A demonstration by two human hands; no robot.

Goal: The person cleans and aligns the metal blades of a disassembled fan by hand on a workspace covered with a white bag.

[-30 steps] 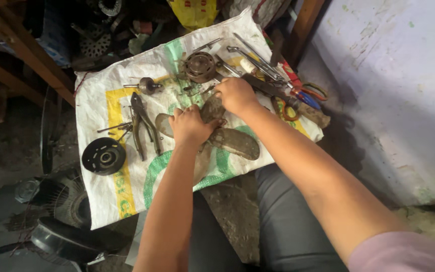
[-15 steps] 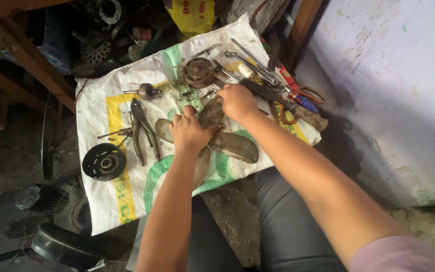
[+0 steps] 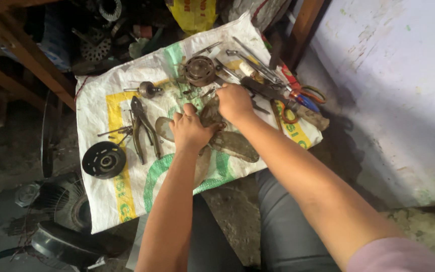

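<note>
A dusty fan blade [image 3: 230, 143] lies at the middle of a white woven sack [image 3: 127, 186] spread on the floor. Both hands grip it: the left hand [image 3: 191, 130] closes over its hub, the right hand [image 3: 233, 100] clamps an upper blade just beside it. Pliers [image 3: 142, 128] and a black pulley [image 3: 103, 159] lie to the left, a round motor part [image 3: 199, 70] and scissors [image 3: 303, 98] nearby.

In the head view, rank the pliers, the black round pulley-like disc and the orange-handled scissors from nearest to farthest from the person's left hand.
From the left hand:
1. Pliers, just to its left on the sack.
2. Black round disc, farther left and lower, near the sack's edge.
3. Orange-handled scissors, off to the right, beyond the right hand.
</note>
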